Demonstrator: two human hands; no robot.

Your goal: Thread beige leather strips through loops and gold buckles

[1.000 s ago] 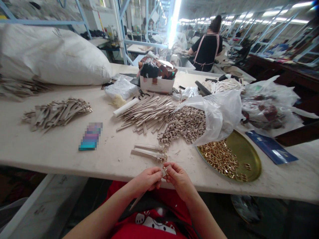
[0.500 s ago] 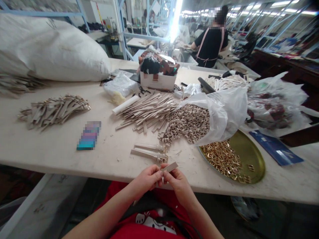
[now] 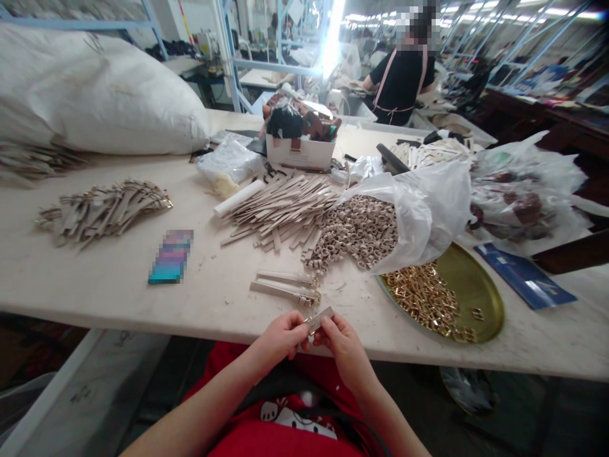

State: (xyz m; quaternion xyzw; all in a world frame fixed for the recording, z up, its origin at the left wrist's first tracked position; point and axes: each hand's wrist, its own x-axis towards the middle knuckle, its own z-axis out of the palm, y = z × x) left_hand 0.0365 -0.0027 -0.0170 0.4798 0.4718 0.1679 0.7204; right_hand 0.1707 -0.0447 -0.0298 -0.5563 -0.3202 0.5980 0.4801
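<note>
Gripping a beige strap (image 3: 320,320), lower centre, with our left fingers (image 3: 297,330) and right fingers (image 3: 333,330), we cannot read the marking (image 3: 94,43) on the upper-left sack (image 3: 118,95).

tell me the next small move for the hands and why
Perhaps draw the strap snug with the right hand while the left hand steadies the gold piece: both hands pinch the strap, its end sticks out past the gold, and the two straps lying ahead carry gold at one end.
</note>
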